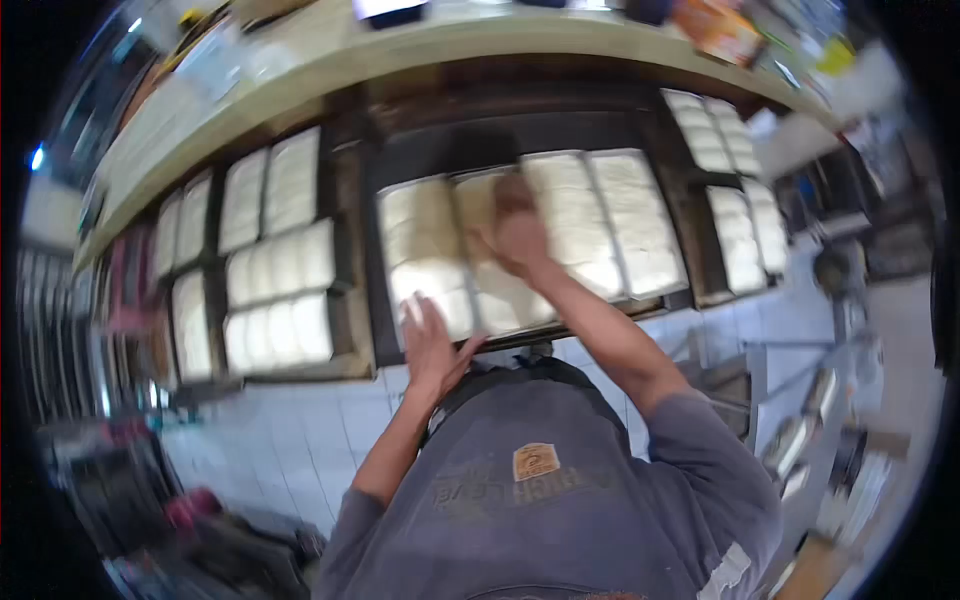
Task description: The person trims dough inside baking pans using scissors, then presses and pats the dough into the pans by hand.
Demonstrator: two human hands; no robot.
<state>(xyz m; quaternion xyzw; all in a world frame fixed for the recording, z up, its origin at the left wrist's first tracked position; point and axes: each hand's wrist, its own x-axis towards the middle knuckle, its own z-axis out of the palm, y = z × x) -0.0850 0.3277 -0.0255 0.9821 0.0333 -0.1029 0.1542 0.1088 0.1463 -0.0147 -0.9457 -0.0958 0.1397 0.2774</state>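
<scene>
Rows of white, soft-looking dough pieces fill long metal pans on the dark rack in front of me. My left hand (430, 345) lies at the near end of the leftmost middle pan of dough (430, 275), its fingers stretched out and spread against the dough or the pan's edge. Over the neighbouring pan of dough (505, 300) reaches my right hand (518, 228), smeared by motion. Its fingers are too blurred to read, and whether it touches the dough I cannot tell. Two more pans of dough (570, 220) stand just right of that hand.
More dough pans (280, 255) sit on the left in dark frames, and others (735, 235) on the right. A pale shelf edge (500, 38) crosses above the pans. Below them is a white tiled surface (290, 420). Dark stacked items (110, 480) stand at lower left.
</scene>
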